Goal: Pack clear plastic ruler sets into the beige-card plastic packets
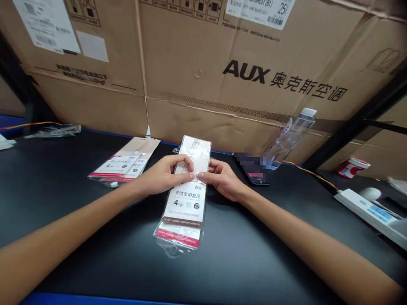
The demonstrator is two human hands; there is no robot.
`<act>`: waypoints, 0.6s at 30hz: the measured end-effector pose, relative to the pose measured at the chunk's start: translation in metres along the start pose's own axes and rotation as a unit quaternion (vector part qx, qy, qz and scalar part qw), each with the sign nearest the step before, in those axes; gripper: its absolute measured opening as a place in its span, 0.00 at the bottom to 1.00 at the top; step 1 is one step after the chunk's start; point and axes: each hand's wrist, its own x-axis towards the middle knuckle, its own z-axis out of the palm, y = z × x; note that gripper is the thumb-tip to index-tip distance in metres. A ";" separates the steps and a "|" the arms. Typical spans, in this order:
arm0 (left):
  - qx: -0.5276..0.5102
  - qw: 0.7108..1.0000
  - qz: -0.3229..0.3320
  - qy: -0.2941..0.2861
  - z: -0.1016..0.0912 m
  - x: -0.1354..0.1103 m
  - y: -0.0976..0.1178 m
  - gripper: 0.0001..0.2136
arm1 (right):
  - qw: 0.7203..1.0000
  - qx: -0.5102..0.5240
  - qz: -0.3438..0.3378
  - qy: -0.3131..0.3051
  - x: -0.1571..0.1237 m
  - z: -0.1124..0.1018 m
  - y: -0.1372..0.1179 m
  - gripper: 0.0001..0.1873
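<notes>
A ruler set in a clear plastic pouch (186, 207) lies before me, its white card printed with Chinese characters, a "4" and a "20". A brown strip crosses the card's lower end, and a red-edged part shows beneath it. My left hand (173, 173) grips the pouch's left side, thumb laid across its middle. From the right, my right hand (224, 178) pinches the other edge, its thumb tip close to the left thumb. Fingers under the pouch are partly hidden. More ruler set pouches (125, 161) rest on the table to the left, overlapping, with white snap buttons.
A large cardboard box (190, 84) stands across the back of the black table (104, 241). On the right are a phone (252, 171), a tilted clear bottle (291, 137), a red-and-white cup (352, 168) and a power strip (372, 216). Clear plastic wrapping (55, 131) lies far left.
</notes>
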 end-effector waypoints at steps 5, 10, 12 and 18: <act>-0.028 0.998 -0.006 -0.054 0.008 -0.002 -0.004 0.28 | 0.991 0.010 -0.029 0.129 0.007 -0.008 -0.005 0.15; 0.106 0.991 0.046 -0.065 0.006 -0.005 -0.001 0.40 | 0.974 -0.018 -0.048 0.220 0.015 -0.041 -0.024 0.11; 0.145 0.985 0.048 -0.076 0.001 -0.004 -0.001 0.37 | 0.970 -0.038 -0.067 0.231 0.016 -0.051 -0.034 0.13; 0.269 0.959 0.042 -0.081 -0.009 -0.003 -0.008 0.19 | 0.960 -0.072 -0.059 0.263 0.016 -0.065 -0.051 0.14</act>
